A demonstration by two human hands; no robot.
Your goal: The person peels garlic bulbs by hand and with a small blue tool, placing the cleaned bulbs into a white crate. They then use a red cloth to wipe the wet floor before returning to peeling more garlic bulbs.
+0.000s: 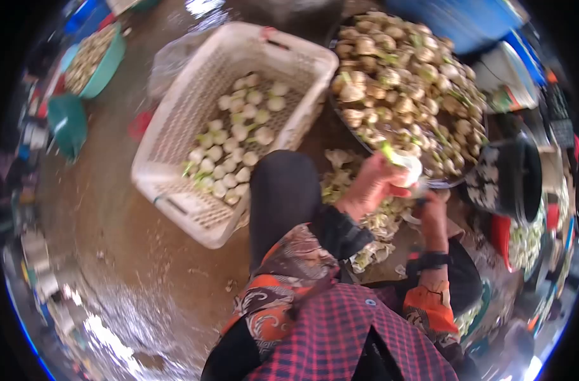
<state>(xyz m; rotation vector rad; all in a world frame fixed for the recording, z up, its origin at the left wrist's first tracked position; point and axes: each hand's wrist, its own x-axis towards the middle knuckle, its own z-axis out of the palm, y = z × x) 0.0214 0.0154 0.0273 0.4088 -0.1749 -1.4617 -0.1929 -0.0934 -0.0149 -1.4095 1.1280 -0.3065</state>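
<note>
My left hand (367,185) is closed around a peeled white turnip (407,167) with a short green stalk, held up over the near edge of a wide round basin. Close beside it, my right hand (434,214) grips a small knife (421,200); its dark handle shows, and the blade is blurred near the turnip. Brown, unpeeled turnips fill the basin (440,184). To the left stands a white plastic crate (175,136) with several peeled white turnips (231,147) on its bottom. Pale peelings (373,249) lie in a heap below my hands.
My dark-clad knee (283,184) rises between crate and basin. A blue drum (467,22), a white bucket (502,76) and a black bucket (508,181) stand to the right. Green tubs (67,124) sit on the wet floor (111,235) at left.
</note>
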